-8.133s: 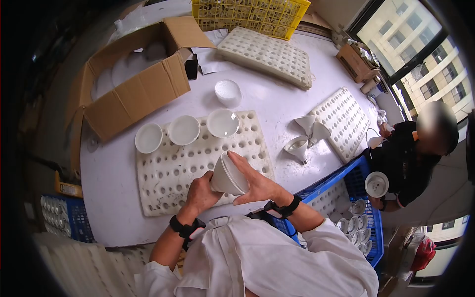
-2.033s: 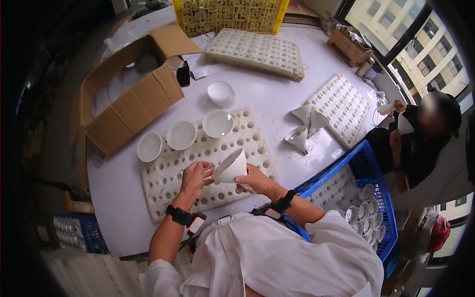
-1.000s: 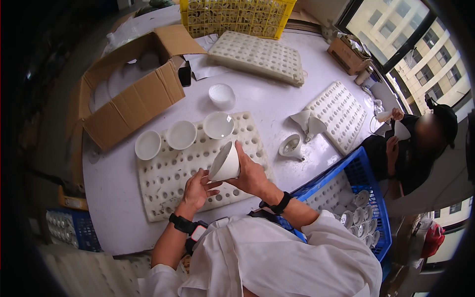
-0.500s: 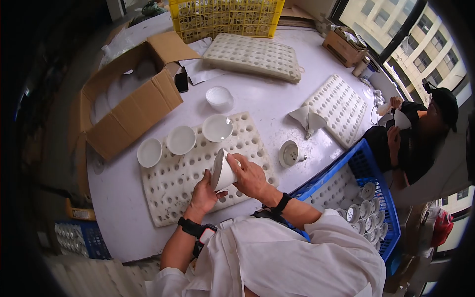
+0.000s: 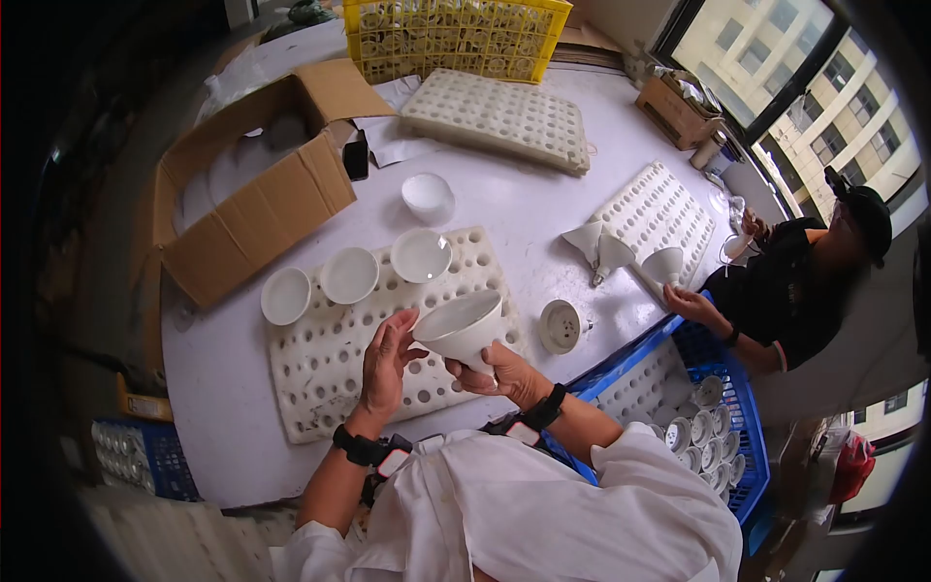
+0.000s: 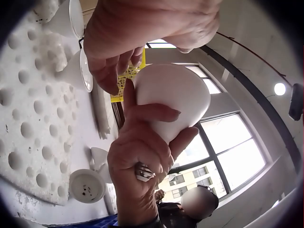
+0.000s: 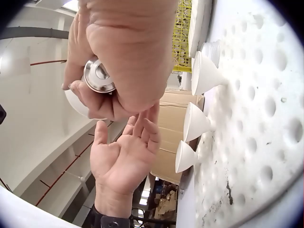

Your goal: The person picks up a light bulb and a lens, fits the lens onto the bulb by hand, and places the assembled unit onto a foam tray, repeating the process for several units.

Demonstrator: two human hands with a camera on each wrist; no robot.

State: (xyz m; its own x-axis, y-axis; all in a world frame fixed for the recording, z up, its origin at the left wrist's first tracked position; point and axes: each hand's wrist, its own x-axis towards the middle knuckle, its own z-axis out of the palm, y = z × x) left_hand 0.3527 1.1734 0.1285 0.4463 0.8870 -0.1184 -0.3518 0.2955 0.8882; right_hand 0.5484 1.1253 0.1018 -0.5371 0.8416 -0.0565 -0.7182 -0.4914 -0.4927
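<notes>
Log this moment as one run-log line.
right hand: grips white cone | left hand: open, beside it | holed board: three similar cones standing in it

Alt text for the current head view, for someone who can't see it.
The right hand holds a white cone above a holed white board, the left hand open beside it; three similar cones line the board's far edge.

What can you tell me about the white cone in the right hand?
The white cone is smooth, plastic-looking and round at its wide end, with a silvery cap at its narrow end. The right hand grips it near that cap, wide end tilted upward, above the holed tray. The left hand is beside its wide end; whether it touches is unclear.
</notes>
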